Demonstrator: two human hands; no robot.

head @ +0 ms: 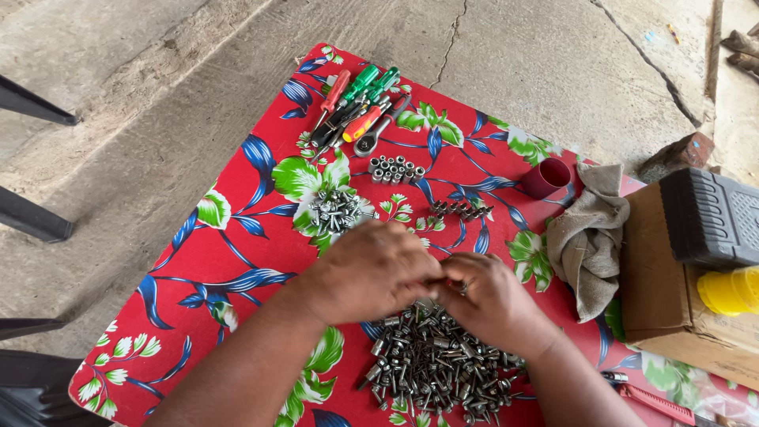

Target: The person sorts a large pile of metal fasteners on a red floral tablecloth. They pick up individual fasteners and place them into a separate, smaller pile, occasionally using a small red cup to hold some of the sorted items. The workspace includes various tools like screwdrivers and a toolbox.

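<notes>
The two forearms come up from the bottom edge and meet over a heap of bolts, a grey pile of metal pieces lying on the red flowered tablecloth close to the near edge. The left hand and the right hand are pressed together fingertip to fingertip just above the far side of the heap. They seem to pinch a small metal piece between them, but the fingers hide it, so what it is cannot be told.

Just beyond the left hand sits a smaller cluster of screws on a white and green flower. Beyond the right hand a short row of dark bolts lies in a line. Farther off stands a tight group of small sockets, upright and touching one another. Past them, near the far corner of the cloth, lies a bundle of screwdrivers with red, green and orange handles, and a ratchet wrench beside them.

To the right a dark red cup stands next to a crumpled grey rag. A cardboard box at the right edge carries a black case and a yellow container. A red-handled cutter lies near the bottom right corner.
</notes>
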